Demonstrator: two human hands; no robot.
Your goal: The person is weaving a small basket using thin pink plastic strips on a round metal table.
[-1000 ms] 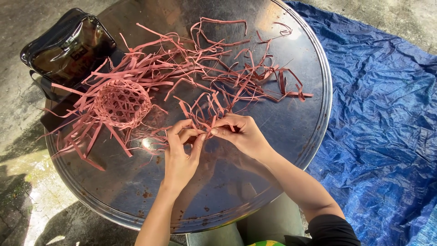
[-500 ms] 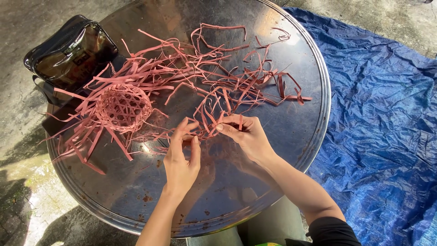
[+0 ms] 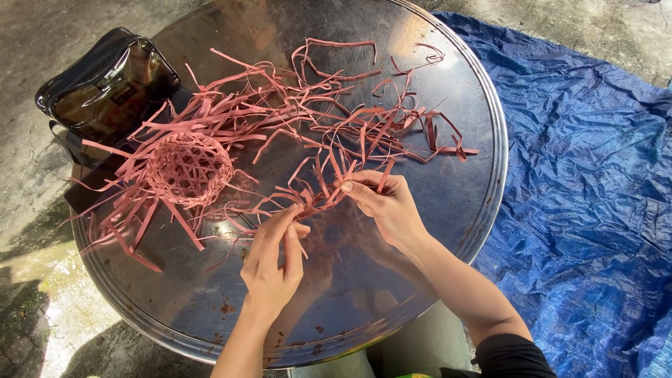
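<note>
Two hands at work on round metal tabletop (image 3: 448,280). We note left hand (image 3: 273,262) at 6 o'clock, fingers pinching thin pink strips (image 3: 308,203) near centre. Right hand (image 3: 385,206) at 4 o'clock, thumb and fingers closed on same bundle. Half-woven pink basket (image 3: 189,168) at 9 o'clock, loose ends splayed. Black pouch (image 3: 105,84) at 10 o'clock; blue tarp (image 3: 588,196) at 3 o'clock. We judge strips light, springy, kink-prone; hold close to crossing, not at free tips.

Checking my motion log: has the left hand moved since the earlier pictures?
Yes. The left hand has shifted slightly left and toward the person, away from the right hand, judged against the woven basket.
</note>
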